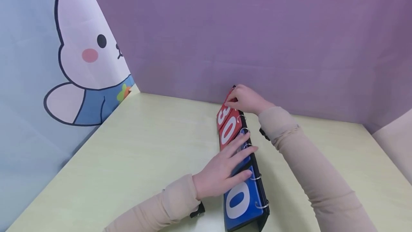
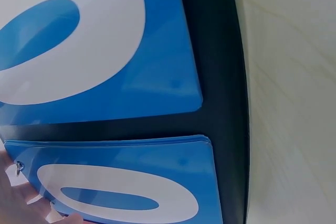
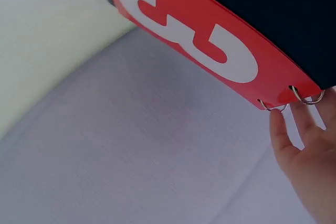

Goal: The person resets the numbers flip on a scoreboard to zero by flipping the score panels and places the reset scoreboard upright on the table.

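Note:
A long black flip scoreboard (image 1: pixel 264 216) with ring-bound number cards stands on the table. Its red cards, a three (image 1: pixel 222 117) and a zero (image 1: pixel 229 130), are toward the wall; a blue zero card (image 1: pixel 237 199) is at the near end. My left hand (image 1: pixel 222 173) rests on the blue half, fingers spread and straight. At the far end my right hand (image 1: pixel 246 99) grips the top by the red three, fingers bent. The right wrist view shows the red three card (image 3: pixel 199 40) with fingertips at its rings. In the left wrist view, two blue zeros lie against the black board (image 2: pixel 226 124).
The pale table (image 1: pixel 154 146) reaches to a purple backdrop (image 1: pixel 257 38) just behind the scoreboard's far end. A light blue cloth (image 1: pixel 25 81) with a cartoon animal (image 1: pixel 93 67) hangs along the left side.

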Demonstrator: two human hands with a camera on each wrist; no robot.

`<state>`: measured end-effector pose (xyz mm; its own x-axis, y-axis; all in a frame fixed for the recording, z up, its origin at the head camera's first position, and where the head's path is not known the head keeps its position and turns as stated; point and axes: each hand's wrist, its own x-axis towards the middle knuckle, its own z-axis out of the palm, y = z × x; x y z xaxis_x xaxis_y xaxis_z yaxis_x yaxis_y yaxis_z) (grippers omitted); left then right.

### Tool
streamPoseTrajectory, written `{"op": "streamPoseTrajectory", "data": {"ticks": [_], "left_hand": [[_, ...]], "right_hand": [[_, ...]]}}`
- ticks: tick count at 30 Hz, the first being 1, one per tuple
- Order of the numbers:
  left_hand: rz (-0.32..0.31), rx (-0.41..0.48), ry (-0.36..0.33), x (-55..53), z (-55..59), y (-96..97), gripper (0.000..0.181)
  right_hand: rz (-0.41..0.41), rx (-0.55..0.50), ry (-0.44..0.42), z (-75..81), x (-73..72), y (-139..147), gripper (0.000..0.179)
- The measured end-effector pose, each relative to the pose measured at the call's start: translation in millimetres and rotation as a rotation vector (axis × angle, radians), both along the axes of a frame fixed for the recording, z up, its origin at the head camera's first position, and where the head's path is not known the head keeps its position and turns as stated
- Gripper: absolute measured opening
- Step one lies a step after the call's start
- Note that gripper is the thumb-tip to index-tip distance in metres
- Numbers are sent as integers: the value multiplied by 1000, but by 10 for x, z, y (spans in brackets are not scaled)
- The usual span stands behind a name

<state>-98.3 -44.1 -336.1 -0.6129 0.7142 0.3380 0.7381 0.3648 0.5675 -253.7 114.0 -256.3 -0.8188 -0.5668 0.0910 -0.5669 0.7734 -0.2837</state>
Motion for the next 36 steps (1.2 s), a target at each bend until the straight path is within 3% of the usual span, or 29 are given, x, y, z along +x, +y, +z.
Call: {"op": "streamPoseTrajectory", "data": {"ticks": [3,8,11,15,19,23,29,36], "left_hand": [[-2,4,1,5,14,7,55],[3,-3,4,6,28,4,55],[7,-10,2,5,28,-1,56],[10,-4,-10,1,27,-1,56],[15,-3,-22,-1,27,4,56],[17,-12,-18,9,24,5,56],[24,-12,-26,20,26,5,56],[26,-14,-25,33,49,-4,56]], "right_hand": [[-66,-183,-34,-10,-3,86,23],[-271,-628,-174,-152,14,306,36],[-292,-913,-373,-349,61,444,43],[-228,-1226,-711,-690,150,585,31],[-184,-1342,-947,-990,234,640,30],[-163,-1459,-1041,-1194,302,647,34],[-156,-1703,-1105,-1324,359,644,28],[-122,-1743,-1073,-1347,396,649,31]]}}
